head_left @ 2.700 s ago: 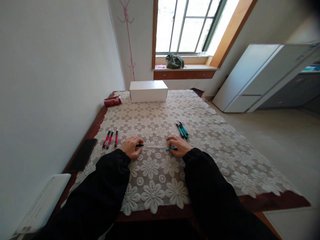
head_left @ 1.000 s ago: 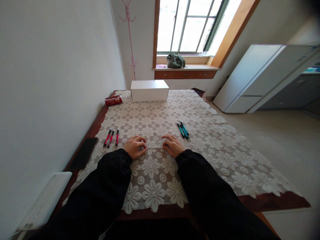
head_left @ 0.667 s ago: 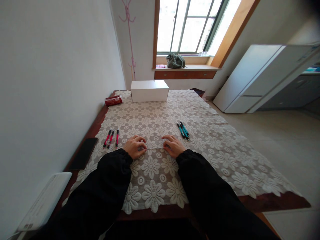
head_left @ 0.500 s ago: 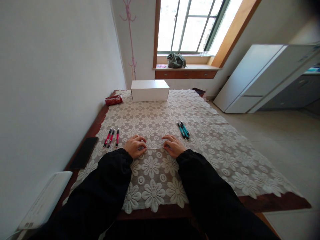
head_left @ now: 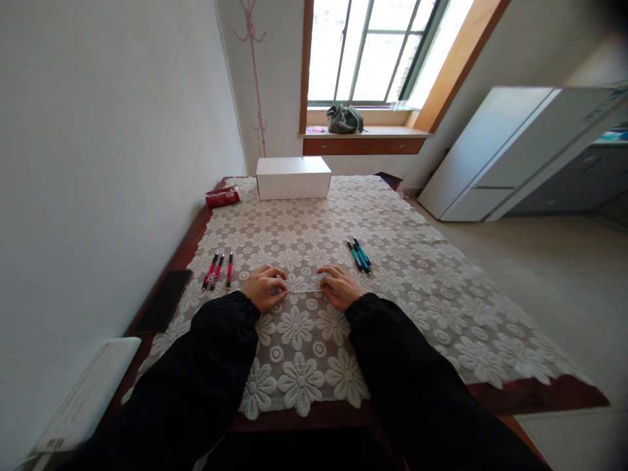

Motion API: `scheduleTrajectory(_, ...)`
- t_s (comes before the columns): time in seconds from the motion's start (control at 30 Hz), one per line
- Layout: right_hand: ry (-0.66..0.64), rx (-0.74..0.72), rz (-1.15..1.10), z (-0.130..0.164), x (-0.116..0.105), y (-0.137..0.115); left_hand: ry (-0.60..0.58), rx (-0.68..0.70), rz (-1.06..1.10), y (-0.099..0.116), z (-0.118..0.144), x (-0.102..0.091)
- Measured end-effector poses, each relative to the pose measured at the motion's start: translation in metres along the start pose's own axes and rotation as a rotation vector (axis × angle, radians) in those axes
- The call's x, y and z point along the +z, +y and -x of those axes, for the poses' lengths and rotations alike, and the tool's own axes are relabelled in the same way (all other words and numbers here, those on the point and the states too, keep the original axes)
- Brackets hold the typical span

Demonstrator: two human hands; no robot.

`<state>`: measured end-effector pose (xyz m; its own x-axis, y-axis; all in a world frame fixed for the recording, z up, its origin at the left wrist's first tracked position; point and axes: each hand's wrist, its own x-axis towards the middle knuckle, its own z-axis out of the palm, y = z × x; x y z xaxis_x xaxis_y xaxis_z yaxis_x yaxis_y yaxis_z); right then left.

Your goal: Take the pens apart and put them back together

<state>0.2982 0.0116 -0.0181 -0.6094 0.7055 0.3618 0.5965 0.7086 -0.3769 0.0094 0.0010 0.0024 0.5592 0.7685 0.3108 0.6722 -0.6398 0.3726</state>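
A thin white string (head_left: 303, 291) runs straight between my two hands, just over the lace tablecloth (head_left: 301, 383). My left hand (head_left: 265, 288) pinches its left end, and my right hand (head_left: 339, 286) pinches the other end; the tips of the string are hidden in the fingers. Left of my left hand lie red-and-black pens: one pen (head_left: 229, 271) nearest it, and two more (head_left: 214, 271) side by side. Beyond my right hand several teal-and-black pens (head_left: 360, 255) lie in a close bunch.
A white box (head_left: 293, 185) stands at the table's far end, with a dark red packet (head_left: 222, 197) to its left. By the wall a black phone (head_left: 164, 301) lies on the left edge, and a white device (head_left: 91, 396) sits nearer me.
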Motion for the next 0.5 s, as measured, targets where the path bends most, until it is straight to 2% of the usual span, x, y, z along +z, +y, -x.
scheduleTrajectory(0.5, -0.013, -0.004, -0.005, -0.0007, 0.0012, -0.0022, 0.011, 0.015, -0.002, -0.0015, 0.0007, 0.0021)
